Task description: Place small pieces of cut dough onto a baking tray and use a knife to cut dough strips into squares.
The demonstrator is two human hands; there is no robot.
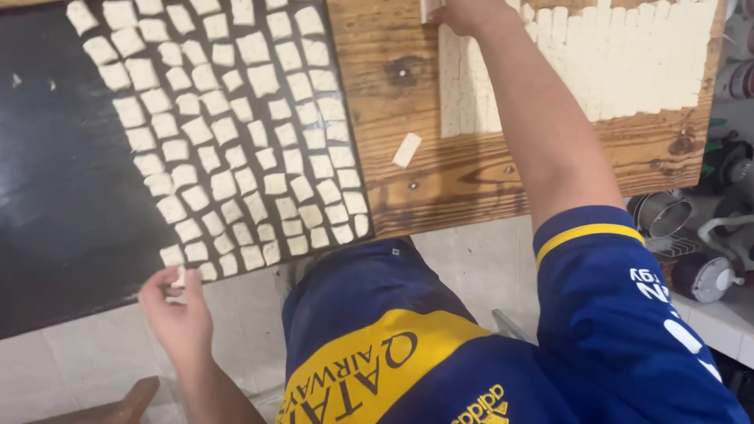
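Observation:
My left hand (177, 310) is at the lower left, just off the near edge of a black tray (63, 196), and pinches a small white dough square (181, 276). Several rows of similar dough squares (236, 133) cover the tray's right half. My right hand (463, 14) reaches far up over a wooden board (385, 102), its fingers closed on the end of a pale dough strip (428, 8); the frame's top edge cuts the hand partly off. A sheet of dough cut into strips (628, 63) lies on the board's right part. One loose dough piece (407, 149) lies on bare wood.
My blue and yellow shirt (408, 345) fills the bottom middle. Metal bowls and kitchen gear (664, 213) crowd a shelf at the right edge. White tiles (471, 267) show below the board. A brown wooden piece (118, 408) sits at the bottom left.

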